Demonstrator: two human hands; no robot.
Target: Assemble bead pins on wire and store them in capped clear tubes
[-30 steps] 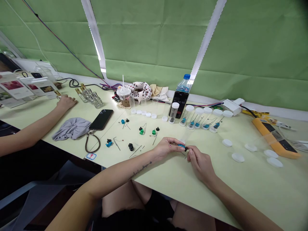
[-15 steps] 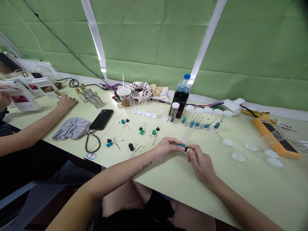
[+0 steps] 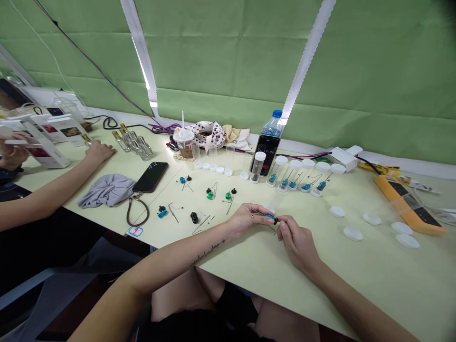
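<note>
Okay, so here's the setup: the left hand and right hand are both closed in a tight pinch, fingertips meeting over a tiny blue-and-black component with thin wire leads. It sits right between the two hands, a little above the surface of the pale green table.

Just left of the left hand there's a scatter of loose bits: green parts, black knobs and bent wire pins. Ahead of the hands, a row of clear plastic tubes with white caps lies tilted, with blue parts inside. Behind those, a phone showing a timer leans against a water bottle.

Off to the right of the right hand are loose white caps, and beyond them a yellow multimeter. Well left of the left hand, a co-worker's hand rests flat-ish on the table near a black smartphone and a grey cloth.
</note>
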